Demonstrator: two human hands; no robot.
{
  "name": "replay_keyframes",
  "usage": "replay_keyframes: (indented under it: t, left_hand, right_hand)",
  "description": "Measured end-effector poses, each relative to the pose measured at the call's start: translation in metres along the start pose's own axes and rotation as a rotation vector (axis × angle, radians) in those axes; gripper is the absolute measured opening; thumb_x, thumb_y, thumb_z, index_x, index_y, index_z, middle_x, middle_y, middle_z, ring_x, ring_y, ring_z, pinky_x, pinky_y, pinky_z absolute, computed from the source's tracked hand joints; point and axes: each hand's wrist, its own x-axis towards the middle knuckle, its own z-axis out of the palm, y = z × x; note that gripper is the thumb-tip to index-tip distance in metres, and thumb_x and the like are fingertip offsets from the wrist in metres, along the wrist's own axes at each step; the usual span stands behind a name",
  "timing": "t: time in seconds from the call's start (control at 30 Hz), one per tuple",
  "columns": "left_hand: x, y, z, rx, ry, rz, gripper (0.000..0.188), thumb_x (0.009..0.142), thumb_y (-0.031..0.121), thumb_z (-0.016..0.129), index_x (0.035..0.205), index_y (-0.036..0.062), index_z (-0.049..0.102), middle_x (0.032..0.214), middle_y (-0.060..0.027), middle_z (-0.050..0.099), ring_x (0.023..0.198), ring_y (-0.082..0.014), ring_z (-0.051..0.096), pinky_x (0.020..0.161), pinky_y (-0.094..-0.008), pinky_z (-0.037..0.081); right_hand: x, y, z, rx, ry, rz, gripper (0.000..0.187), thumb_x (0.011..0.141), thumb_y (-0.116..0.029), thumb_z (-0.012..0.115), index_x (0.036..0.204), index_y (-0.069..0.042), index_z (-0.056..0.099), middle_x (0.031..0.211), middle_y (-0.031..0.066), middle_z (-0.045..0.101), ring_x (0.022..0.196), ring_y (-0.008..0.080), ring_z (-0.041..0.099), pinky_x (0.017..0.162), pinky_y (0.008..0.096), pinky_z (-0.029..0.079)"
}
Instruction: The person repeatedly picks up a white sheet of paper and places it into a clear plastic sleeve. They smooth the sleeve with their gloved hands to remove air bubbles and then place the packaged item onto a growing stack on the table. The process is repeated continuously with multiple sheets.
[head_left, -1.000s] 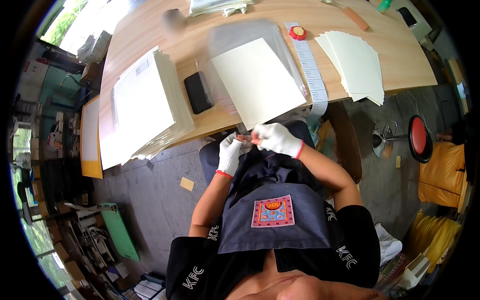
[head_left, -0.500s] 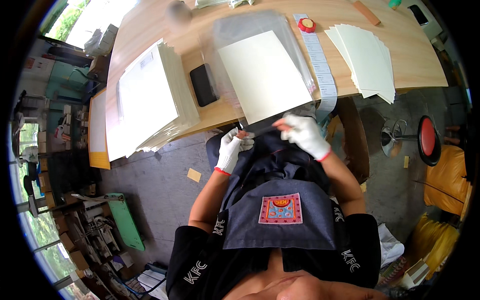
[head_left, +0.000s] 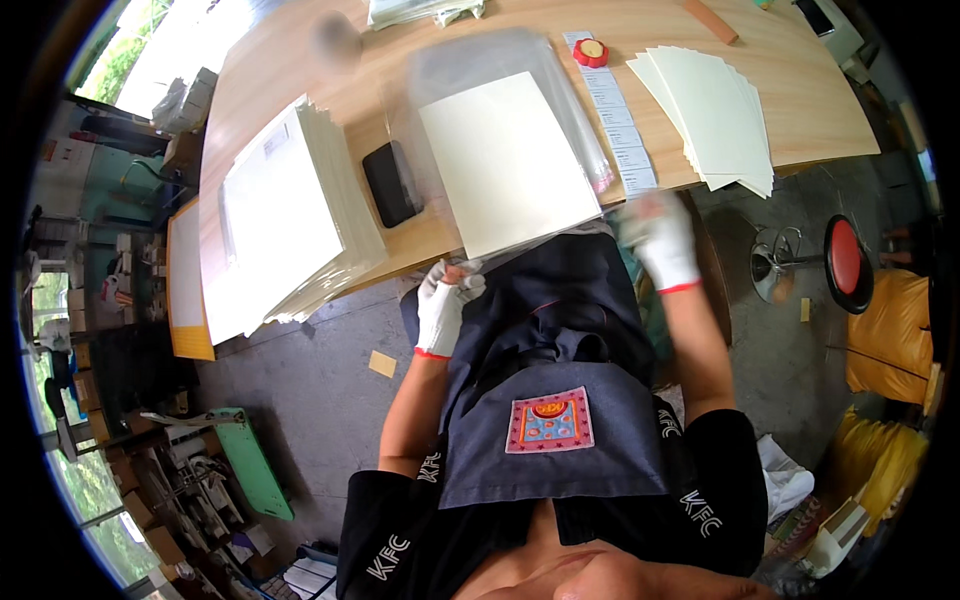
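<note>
My left hand (head_left: 445,308), in a white glove with a red cuff, is at the table's near edge. Its bare fingertips are pinched at the near left corner of a clear plastic bag (head_left: 545,238). A cream-white board (head_left: 510,165) lies with this bag, its near end at the table edge. My right hand (head_left: 657,240), gloved the same way, is right of the board, just off the table edge near the lower end of a label strip (head_left: 618,130). Motion smears its fingers, so whether it holds anything is hidden.
A thick stack of bagged boards (head_left: 285,215) stands at left, beside a black phone (head_left: 392,185). More clear bags (head_left: 480,60) lie behind the board. A red round object (head_left: 591,53) sits on the labels. Fanned boards (head_left: 710,120) lie right; a red-topped stool (head_left: 846,262) stands beyond.
My right hand has moved right, away from my left hand and past the board's corner. The dark blurred strip between the hands no longer shows there. My left hand stays pinched near the bag's corner.
</note>
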Motion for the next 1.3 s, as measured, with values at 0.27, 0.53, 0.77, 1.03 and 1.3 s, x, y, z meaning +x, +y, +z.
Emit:
replay_keyframes:
  t: [0.27,0.53,0.77,1.03,1.3]
  left_hand:
    - [-0.007,0.007,-0.012,0.469,-0.114,0.091,0.031,0.091,0.029,0.054,0.092,-0.0012,0.059,0.083,-0.0061,0.065,0.070,-0.0109,0.058,0.065,-0.0238,0.047]
    - [-0.002,0.014,-0.011,1.590,0.058,1.234,0.031,0.061,0.003,0.072,0.089,0.0131,0.063,0.109,-0.0074,0.057,0.094,-0.0299,0.057,0.074,-0.0378,0.049]
    - [0.011,0.016,-0.004,1.467,-0.198,1.262,0.030,0.058,0.004,0.075,0.077,0.0098,0.052,0.095,-0.0071,0.062,0.091,-0.0288,0.058,0.073,-0.0370,0.047]
    - [-0.004,0.008,-0.014,1.350,-0.047,1.070,0.029,0.062,0.005,0.075,0.073,0.0095,0.049,0.078,-0.0061,0.062,0.075,-0.0260,0.060,0.062,-0.0344,0.048]
    - [-0.002,0.001,-0.031,1.321,-0.026,1.005,0.028,0.064,0.005,0.075,0.073,0.0082,0.049,0.075,-0.0078,0.059,0.068,-0.0260,0.058,0.057,-0.0341,0.046]
  right_hand:
    - [-0.129,0.073,-0.297,-2.177,0.024,0.103,0.032,0.082,-0.026,0.052,0.096,0.000,0.064,0.094,0.0209,0.063,0.087,0.0344,0.061,0.085,0.0396,0.047]
    - [-0.027,0.000,-0.002,-1.678,-0.136,-0.989,0.032,0.058,-0.016,0.074,0.086,-0.013,0.060,0.108,0.0000,0.054,0.102,0.0228,0.052,0.082,0.0349,0.044]
    - [0.017,0.011,0.009,-1.639,-0.465,-1.026,0.024,0.058,-0.011,0.070,0.076,-0.011,0.054,0.095,0.0022,0.057,0.090,0.0230,0.055,0.078,0.0343,0.045]
    - [-0.006,0.029,0.014,-1.517,-0.399,-0.665,0.015,0.064,-0.011,0.065,0.070,-0.010,0.052,0.074,0.0033,0.055,0.075,0.0230,0.056,0.068,0.0364,0.045]
    - [-0.012,0.034,0.018,-1.187,-0.338,-0.345,0.017,0.067,0.003,0.062,0.073,-0.006,0.048,0.072,0.0063,0.050,0.067,0.0192,0.053,0.066,0.0311,0.046]
